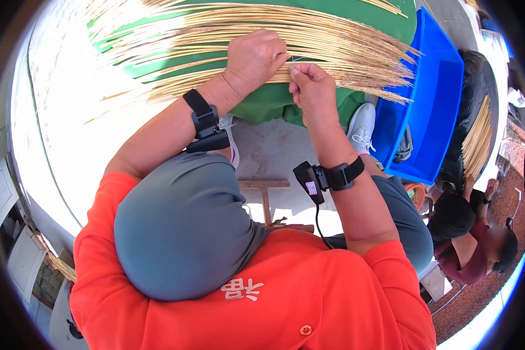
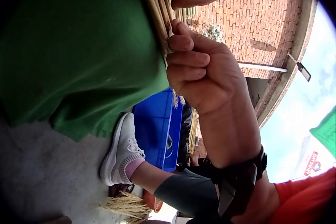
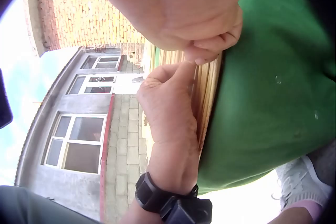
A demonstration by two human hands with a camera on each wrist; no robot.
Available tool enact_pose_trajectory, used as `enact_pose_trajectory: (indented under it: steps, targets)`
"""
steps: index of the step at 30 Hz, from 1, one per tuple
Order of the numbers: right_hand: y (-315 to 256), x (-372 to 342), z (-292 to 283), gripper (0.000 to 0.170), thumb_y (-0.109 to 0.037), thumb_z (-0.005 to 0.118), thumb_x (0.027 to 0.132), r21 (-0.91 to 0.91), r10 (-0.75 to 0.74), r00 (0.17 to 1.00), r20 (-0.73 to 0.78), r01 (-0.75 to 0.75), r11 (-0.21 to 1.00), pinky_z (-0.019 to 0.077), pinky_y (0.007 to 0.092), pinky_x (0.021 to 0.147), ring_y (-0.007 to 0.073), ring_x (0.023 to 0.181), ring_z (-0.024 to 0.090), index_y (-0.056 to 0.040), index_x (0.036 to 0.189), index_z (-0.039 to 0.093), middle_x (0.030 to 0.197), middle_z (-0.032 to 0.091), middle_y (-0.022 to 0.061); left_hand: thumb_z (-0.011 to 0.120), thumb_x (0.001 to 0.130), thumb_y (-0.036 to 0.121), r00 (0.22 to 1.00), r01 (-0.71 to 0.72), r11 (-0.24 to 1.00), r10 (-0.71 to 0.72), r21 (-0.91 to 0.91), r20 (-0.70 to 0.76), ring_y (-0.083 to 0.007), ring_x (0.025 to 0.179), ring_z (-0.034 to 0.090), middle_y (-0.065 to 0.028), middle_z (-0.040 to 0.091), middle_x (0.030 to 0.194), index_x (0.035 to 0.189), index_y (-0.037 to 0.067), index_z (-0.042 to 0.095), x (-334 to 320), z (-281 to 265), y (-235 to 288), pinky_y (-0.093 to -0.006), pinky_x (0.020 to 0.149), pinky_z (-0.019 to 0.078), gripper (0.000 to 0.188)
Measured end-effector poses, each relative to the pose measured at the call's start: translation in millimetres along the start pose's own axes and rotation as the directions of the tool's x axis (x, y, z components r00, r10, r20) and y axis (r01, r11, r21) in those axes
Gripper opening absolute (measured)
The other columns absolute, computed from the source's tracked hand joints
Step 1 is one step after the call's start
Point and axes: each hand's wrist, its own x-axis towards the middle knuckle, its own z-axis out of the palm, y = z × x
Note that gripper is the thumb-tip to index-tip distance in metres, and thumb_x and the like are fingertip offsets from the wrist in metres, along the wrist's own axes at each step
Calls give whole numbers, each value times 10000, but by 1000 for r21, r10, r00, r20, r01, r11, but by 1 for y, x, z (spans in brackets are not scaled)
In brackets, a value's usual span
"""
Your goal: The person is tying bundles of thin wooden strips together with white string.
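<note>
A broad layer of long straw-coloured stalks (image 1: pixel 356 52) with feathery tips lies across a green cloth (image 1: pixel 385 11). Over the stalks, my left hand (image 1: pixel 254 58) curls its fingers and pinches at a thin strand (image 1: pixel 293 59). Facing it from the right, my right hand (image 1: pixel 316 87) holds the same thin strand between thumb and curled forefinger. Both hands' fingertips are close together at the near side of the layer. In the left wrist view, the right hand (image 2: pixel 202 74) has its fingers folded beside the stalks (image 2: pixel 157 3). The right wrist view shows the left hand's (image 3: pixel 170 103) thumb meeting the right fingertips.
A blue plastic bin (image 1: pixel 431 111) stands to the right, under the stalk tips. Beyond it, another bundle of stalks (image 1: pixel 476 140) lies on something black. Another person (image 1: pixel 466 245) sits at the far right. My shoes (image 1: pixel 362 125) show below the cloth's edge.
</note>
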Motion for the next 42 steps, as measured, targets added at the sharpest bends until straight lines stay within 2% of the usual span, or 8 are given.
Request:
enact_pose_trajectory:
  steps: [12, 18, 20, 23, 26, 32, 38, 42]
  targets:
    - [-12, 4, 2, 90, -74, 563, 830, -92, -35, 999, -26, 32, 995, 383, 218, 384, 85, 431, 472, 7, 793, 573, 578, 538, 38, 659, 666, 193, 1000, 0, 1000, 0, 8, -9, -179, 647, 578, 12, 541, 624, 627, 129, 581, -4, 2, 6, -316, 509, 462, 108]
    - [-22, 1, -11, 98, -99, 585, 805, -426, -32, 999, 29, 41, 904, 436, 279, 436, 168, 484, 556, -5, 833, 578, 632, 580, 68, 649, 693, 207, 999, 47, 998, -46, -33, 18, -201, 654, 575, -2, 544, 635, 656, 111, 582, -5, 1, 2, -330, 527, 458, 123]
    - [-15, 18, -23, 135, -129, 613, 773, -727, -666, 743, 74, 497, 473, 465, 333, 534, 246, 585, 592, -15, 844, 598, 689, 610, 105, 645, 701, 212, 998, 41, 997, -38, -70, 49, -211, 675, 570, -15, 546, 653, 674, 106, 582, -5, 3, -1, -336, 559, 461, 127]
    - [-31, 26, -21, 136, -144, 643, 734, -778, -589, 772, 238, 514, 360, 468, 361, 614, 301, 666, 594, -23, 795, 626, 716, 621, 131, 669, 706, 149, 995, 76, 992, -68, -104, 75, -248, 677, 546, -57, 545, 671, 701, 64, 591, -3, -3, 5, -340, 600, 456, 116]
    - [-43, 45, -15, 119, -144, 654, 717, -703, -323, 888, 327, 457, 545, 467, 339, 597, 260, 614, 580, -26, 728, 645, 678, 619, 121, 669, 704, 144, 995, 74, 994, -68, -79, 76, -249, 686, 544, -57, 541, 671, 696, 57, 577, -3, -6, 7, -340, 611, 455, 126]
    - [-41, 59, -15, 113, -148, 659, 699, -524, -77, 950, 301, 233, 819, 454, 299, 586, 170, 582, 537, -36, 713, 658, 625, 610, 77, 629, 696, 113, 998, -64, 996, 65, -67, 7, -223, 683, 536, -32, 501, 663, 681, 91, 550, -5, -4, 4, -319, 608, 463, 83]
    - [-28, 66, -2, 122, -166, 664, 705, -663, -346, 915, 205, 390, 639, 462, 321, 606, 180, 641, 591, -44, 698, 656, 623, 609, 79, 627, 709, 90, 998, -24, 994, 30, -109, 55, -246, 696, 552, -50, 534, 665, 701, 75, 575, -7, -4, -1, -352, 600, 463, 56]
    - [-25, 69, 6, 127, -159, 658, 727, -635, -382, 919, 94, 351, 688, 468, 309, 571, 162, 592, 599, -32, 729, 652, 626, 605, 67, 617, 706, 88, 997, 37, 993, -28, -111, 75, -245, 702, 563, -45, 546, 667, 702, 81, 581, -9, -5, -1, -351, 600, 468, 37]
